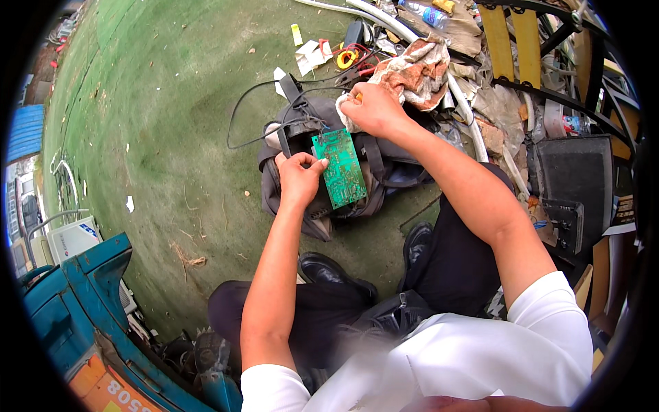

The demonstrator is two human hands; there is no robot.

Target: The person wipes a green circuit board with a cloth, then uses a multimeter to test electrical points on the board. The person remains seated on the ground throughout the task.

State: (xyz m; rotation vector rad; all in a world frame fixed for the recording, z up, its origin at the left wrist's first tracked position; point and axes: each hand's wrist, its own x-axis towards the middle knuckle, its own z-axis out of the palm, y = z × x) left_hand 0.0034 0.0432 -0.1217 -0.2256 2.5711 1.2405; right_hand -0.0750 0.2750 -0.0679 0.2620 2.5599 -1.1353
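A green circuit board [341, 168] is tilted over a dark grey bag [374, 199] on the ground. My left hand [300, 178] pinches the board's left edge between thumb and fingers. My right hand [376, 110] is closed above the board's top end, at a stained white and brown rag [422, 72]; part of the cloth shows below the fingers. A small orange bit peeks out at the fingertips, too little to name. Past the board's upper left, a black cable [237, 113] loops out over the green floor.
Beyond the bag lie a yellow ring-shaped tool [347, 58], red leads and paper scraps [312, 58]. White pipes [470, 113], a plastic bottle [434, 15] and rubble crowd the right, beside a black panel [573, 182]. A teal metal machine [89, 295] stands at lower left.
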